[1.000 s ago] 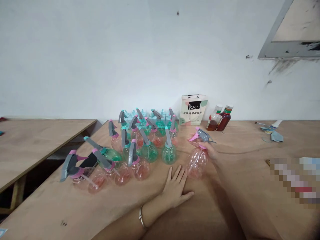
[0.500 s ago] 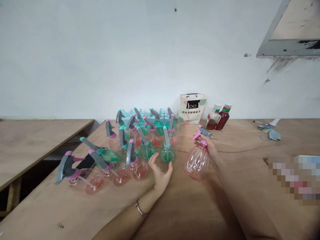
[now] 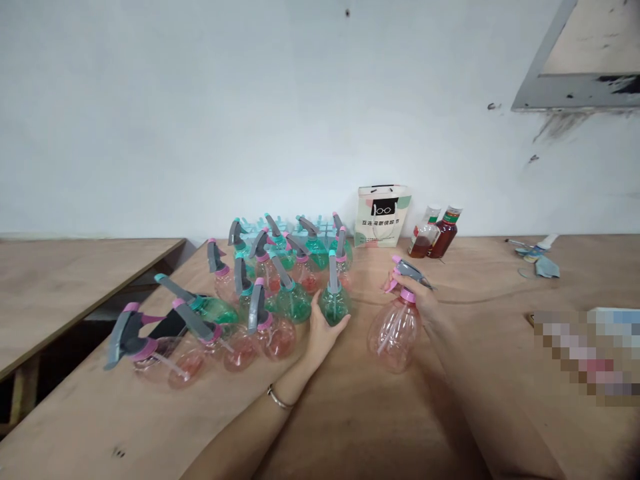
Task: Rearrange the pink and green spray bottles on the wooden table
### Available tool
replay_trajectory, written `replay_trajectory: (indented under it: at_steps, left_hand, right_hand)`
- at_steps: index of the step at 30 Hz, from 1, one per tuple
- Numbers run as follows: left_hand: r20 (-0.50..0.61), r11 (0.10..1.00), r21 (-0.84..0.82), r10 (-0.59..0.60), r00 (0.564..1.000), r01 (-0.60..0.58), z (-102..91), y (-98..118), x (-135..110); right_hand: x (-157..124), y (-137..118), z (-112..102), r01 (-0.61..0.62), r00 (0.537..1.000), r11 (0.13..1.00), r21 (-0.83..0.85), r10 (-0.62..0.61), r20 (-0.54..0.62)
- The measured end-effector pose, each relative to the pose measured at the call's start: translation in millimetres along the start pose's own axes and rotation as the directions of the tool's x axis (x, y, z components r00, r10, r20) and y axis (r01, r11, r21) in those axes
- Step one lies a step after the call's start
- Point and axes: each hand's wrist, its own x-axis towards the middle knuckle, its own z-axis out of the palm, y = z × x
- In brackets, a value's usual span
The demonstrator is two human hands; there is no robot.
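Observation:
My right hand (image 3: 423, 297) is closed round the grey-and-pink trigger head of a clear pink spray bottle (image 3: 393, 339). That bottle leans slightly, its round ribbed body low over the table. My left hand (image 3: 321, 333), a bangle at its wrist, cups the base of a green spray bottle (image 3: 333, 303) between thumb and fingers. This green one stands upright at the right front of a cluster. Just left of it is another green spray bottle (image 3: 293, 301), and in front a pink spray bottle (image 3: 276, 337).
More pink and green spray bottles fill the left, some lying tilted near a dark flat object (image 3: 170, 323). Behind stand a pale teal rack (image 3: 327, 231), a paper bag (image 3: 382, 217) and two bottles of brown liquid. A gap separates the wooden table (image 3: 350, 413) from another on the left.
My left hand has moved forward from in front of the green spray bottle and closed round its base. My right hand keeps hold of the pink spray bottle, which has shifted slightly.

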Motion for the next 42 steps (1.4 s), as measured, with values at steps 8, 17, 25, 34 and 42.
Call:
replay_trajectory:
  at_steps: [8, 17, 25, 34, 42]
  left_hand:
    - [0.001, 0.995, 0.084, 0.055, 0.998, -0.055, -2.5, 0, -13]
    - [0.072, 0.992, 0.089, 0.08, 0.994, -0.087, -6.3, 3, -18]
    - [0.1, 0.996, 0.053, 0.068, 0.993, -0.074, -6.2, 3, -18]
    - [0.114, 0.995, 0.047, 0.086, 0.99, -0.092, -6.6, 3, -18]
    - [0.121, 0.994, 0.042, 0.092, 0.988, -0.097, -6.4, 3, -19]
  right_hand:
    - [-9, -9, 1, -0.016, 0.987, 0.998, 0.061, 0.006, 0.159]
    - [-7, -3, 0, 0.01, 0.997, 0.998, 0.065, -0.014, 0.07]
    - [-12, -13, 5, 0.006, 0.988, 0.997, 0.076, -0.018, 0.154]
    - [-13, -4, 6, -0.028, 0.962, 0.999, -0.015, 0.031, 0.271]
    - [-16, -8, 8, 0.082, 0.953, 0.991, -0.107, -0.047, 0.298]
